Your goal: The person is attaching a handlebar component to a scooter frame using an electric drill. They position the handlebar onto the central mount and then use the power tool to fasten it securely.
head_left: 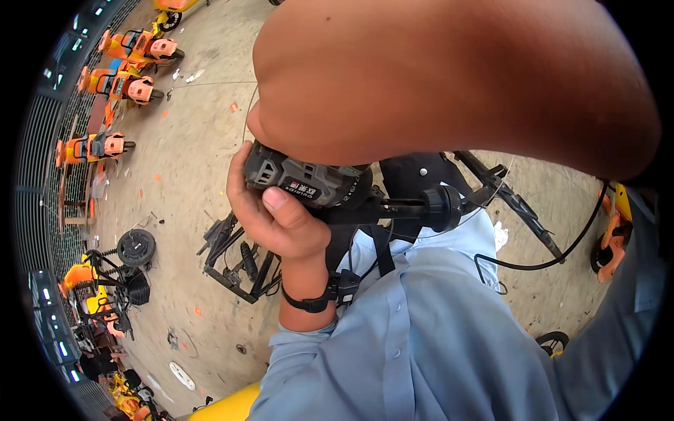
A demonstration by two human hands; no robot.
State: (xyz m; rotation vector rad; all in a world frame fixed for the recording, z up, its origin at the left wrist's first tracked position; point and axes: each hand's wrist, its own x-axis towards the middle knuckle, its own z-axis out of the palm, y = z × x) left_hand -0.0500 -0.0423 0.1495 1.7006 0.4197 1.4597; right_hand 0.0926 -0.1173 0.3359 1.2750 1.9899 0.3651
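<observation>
A grey and black cordless power drill [309,184] lies level in front of my chest, its front end toward the right. My left hand [284,224] is wrapped round the rear of its body, thumb on the near side. From the upper right my right arm reaches across, and my right hand [295,130] closes over the top of the drill. Most of its fingers are hidden. Just beyond the drill's front is a black tube with a round ribbed end [441,208]. Whether the drill touches it, I cannot tell. Below stands a black metal vehicle frame [242,270].
Another black frame arm [516,203] and a black cable [533,266] extend to the right. Orange and yellow scooters [126,85] line the left side. A loose wheel [135,247] is beside a partly stripped scooter. Litter [182,375] dots the concrete floor.
</observation>
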